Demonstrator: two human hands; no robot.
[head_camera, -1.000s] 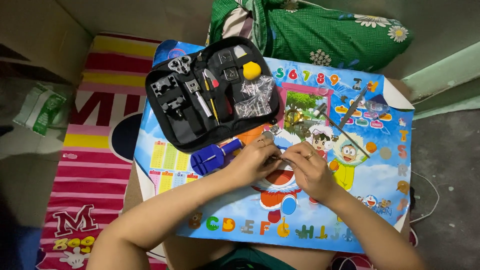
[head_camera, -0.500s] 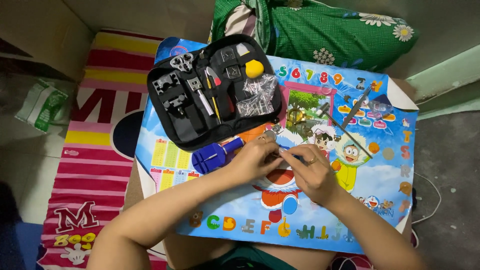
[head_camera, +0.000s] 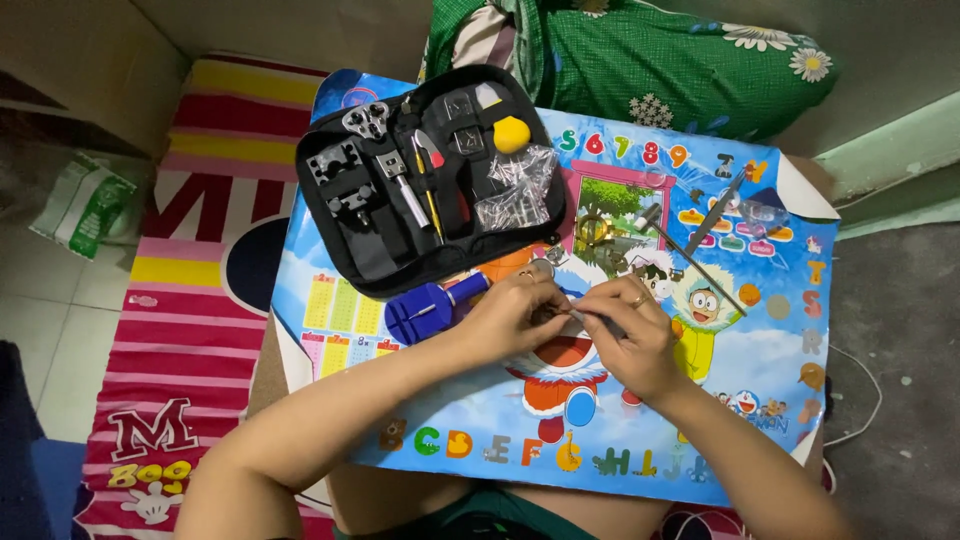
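Head view shows both hands meeting over the middle of a low counter (head_camera: 330, 300) covered with a colourful cartoon alphabet sheet (head_camera: 740, 420).

1. Left hand (head_camera: 510, 318): fingers curl closed around a small object (head_camera: 548, 314), pinning it just above the sheet. The object is mostly hidden by the fingers; its kind cannot be told. Holding it low and close to the body appears to keep it steady for fine work.

2. Right hand (head_camera: 632, 340): closed in a pinch on a thin metal tool (head_camera: 592, 320), with the tip directed at the object in the left hand. The two hands touch or nearly touch at the fingertips.

3. Blue tool (head_camera: 432, 304): lies on the sheet just beside the left hand, within easy reach.

4. Black zip case (head_camera: 425, 180): lies open and flat at the far left of the counter, so each tool sits visible in its loop. A yellow ball-shaped piece (head_camera: 511, 133) and clear plastic bags (head_camera: 515, 190) rest on its right half.

5. Two slender metal tools (head_camera: 705, 235) lie crossed on the sheet, well apart from the hands.

Surroundings: a striped pink, red and yellow mat (head_camera: 190, 250) covers the tiled floor at left. A green floral cushion (head_camera: 650, 65) rests against the wall beyond the counter.
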